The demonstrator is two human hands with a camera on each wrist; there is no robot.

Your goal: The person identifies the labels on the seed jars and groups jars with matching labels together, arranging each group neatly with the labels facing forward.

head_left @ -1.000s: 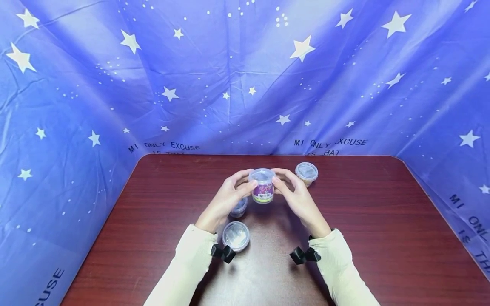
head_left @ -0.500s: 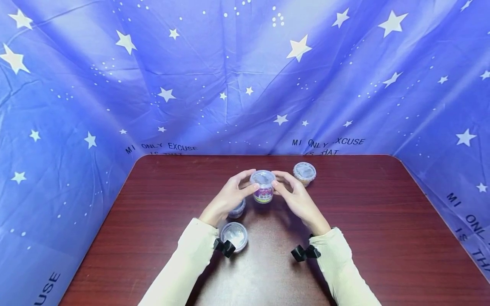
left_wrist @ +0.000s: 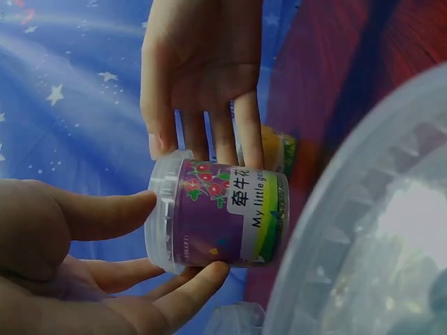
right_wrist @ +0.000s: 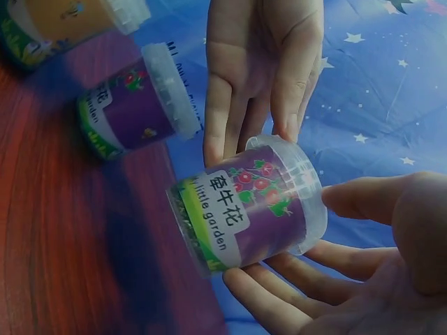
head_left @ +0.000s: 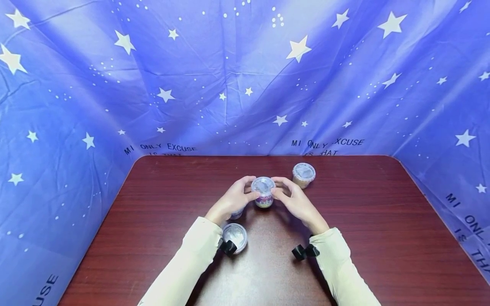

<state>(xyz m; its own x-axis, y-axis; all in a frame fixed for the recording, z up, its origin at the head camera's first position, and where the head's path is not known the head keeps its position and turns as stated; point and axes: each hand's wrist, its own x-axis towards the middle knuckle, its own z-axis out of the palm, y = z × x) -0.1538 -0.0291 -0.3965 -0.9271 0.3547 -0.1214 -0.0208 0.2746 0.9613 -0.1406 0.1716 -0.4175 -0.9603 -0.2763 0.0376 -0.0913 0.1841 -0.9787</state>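
Both hands hold a small clear plastic tub (head_left: 263,193) with a translucent lid and a purple label printed with red flowers and "My little garden" (right_wrist: 244,202). My left hand (head_left: 233,199) grips its left side, thumb at the lid's edge and fingers round the far side. On the other side, my right hand (head_left: 300,205) grips the tub the same way, its thumb (right_wrist: 370,197) on the lid rim. The tub stands nearly upright, low over the table, lid facing up. Behind the left hand, a second purple-labelled tub (right_wrist: 136,105) is partly hidden in the head view.
A lidded tub (head_left: 304,175) with a yellow label stands at the back, right of the hands. Close to my left sleeve is another lidded tub (head_left: 236,237), partly covered by the black wrist camera (head_left: 228,247). A starry blue cloth (head_left: 245,76) hangs behind the dark red table (head_left: 383,238).
Both hands have lowered the tub a little toward the table and tipped it, so more of its lid top shows and less of its label. The other tubs have stayed put.
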